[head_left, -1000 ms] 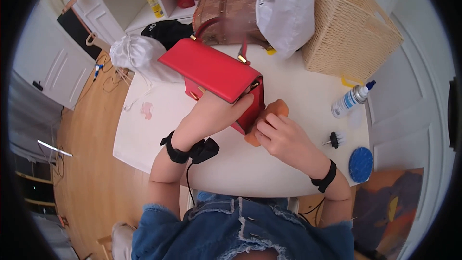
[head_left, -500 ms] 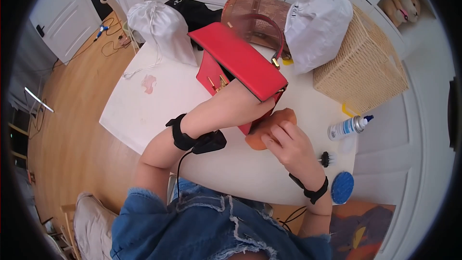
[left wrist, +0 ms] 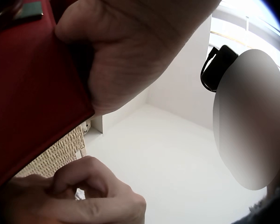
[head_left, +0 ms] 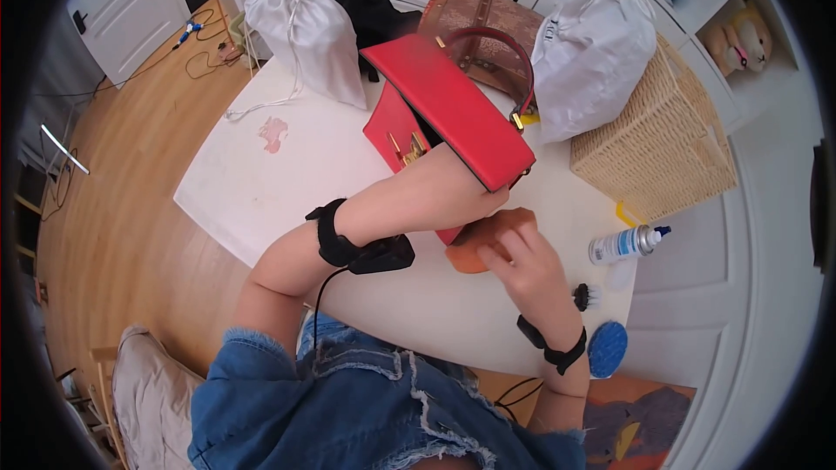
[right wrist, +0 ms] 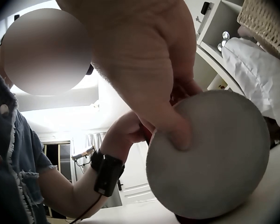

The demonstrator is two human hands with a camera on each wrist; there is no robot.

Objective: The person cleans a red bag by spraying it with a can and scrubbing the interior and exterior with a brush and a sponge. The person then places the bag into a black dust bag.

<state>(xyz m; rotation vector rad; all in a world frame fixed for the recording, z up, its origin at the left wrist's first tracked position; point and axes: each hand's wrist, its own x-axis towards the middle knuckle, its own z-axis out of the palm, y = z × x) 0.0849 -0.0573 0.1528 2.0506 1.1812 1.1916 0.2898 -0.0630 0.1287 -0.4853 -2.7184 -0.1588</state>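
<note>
a white table (head_left: 235,196) is covered by the objects; the red handbag (head_left: 457,113) is taken as landmark. a woven basket (head_left: 662,152) is seen right of the handbag, beyond the spray can. behind the handbag a brown patterned bag (head_left: 488,30) is partly hidden by it. right of the brown bag, a white pouch (head_left: 592,65) is marked with dark letters, creased and not read with certainty. a second white pouch (head_left: 305,39) is placed left of the handbag; between it and the brown bag a black pouch (head_left: 374,22) is printed in white letters, too small to be read surely.

the left hand (head_left: 475,198) is set under the handbag's raised flap, at its near right end; the fingers are hidden, so whether they are clamped cannot be told. by the right hand (head_left: 527,265) an orange pad (head_left: 470,254) is pinched, thumb on its grey face, just beside the handbag's lower right corner; contact is not resolved.

right of the handbag, a blue-and-white label is borne by a spray can (head_left: 620,245), its print illegible. nearer the person, a blue disc (head_left: 607,349) and a small brush (head_left: 583,297) are noted.
</note>
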